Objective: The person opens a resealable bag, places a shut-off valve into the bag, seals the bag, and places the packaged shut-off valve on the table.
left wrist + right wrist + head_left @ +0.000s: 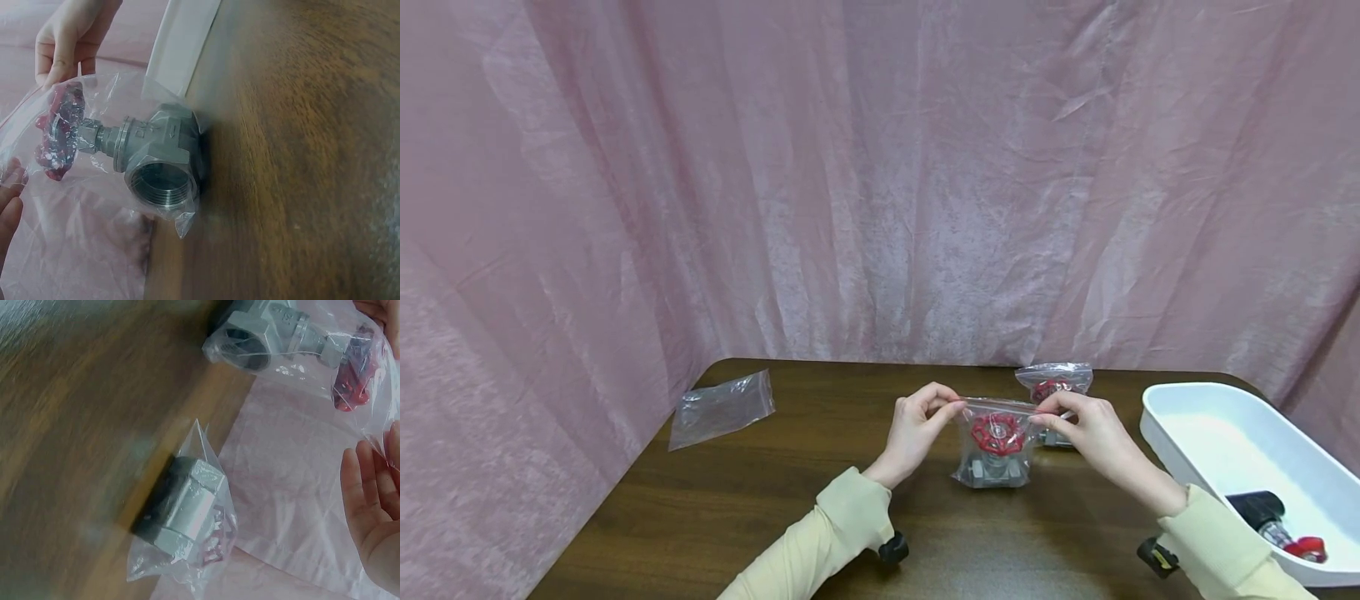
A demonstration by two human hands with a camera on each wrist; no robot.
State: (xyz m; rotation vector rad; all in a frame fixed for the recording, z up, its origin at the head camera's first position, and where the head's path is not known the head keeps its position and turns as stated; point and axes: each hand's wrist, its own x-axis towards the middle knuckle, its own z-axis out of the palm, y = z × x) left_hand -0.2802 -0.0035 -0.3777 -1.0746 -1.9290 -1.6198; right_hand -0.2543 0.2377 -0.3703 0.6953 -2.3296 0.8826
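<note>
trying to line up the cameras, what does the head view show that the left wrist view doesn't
Only the head view shows the empty bag, the second bagged valve behind, and a loose valve in the white tray. Only the left wrist view shows the threaded port of the bagged valve. Both share that bagged valve standing on the table, with the left hand and right hand pinching its top edge.

Left hand (916,432) and right hand (1090,433) raised side by side, fingertips pinched, forearms in pale yellow sleeves (838,533) angled inward.
</note>
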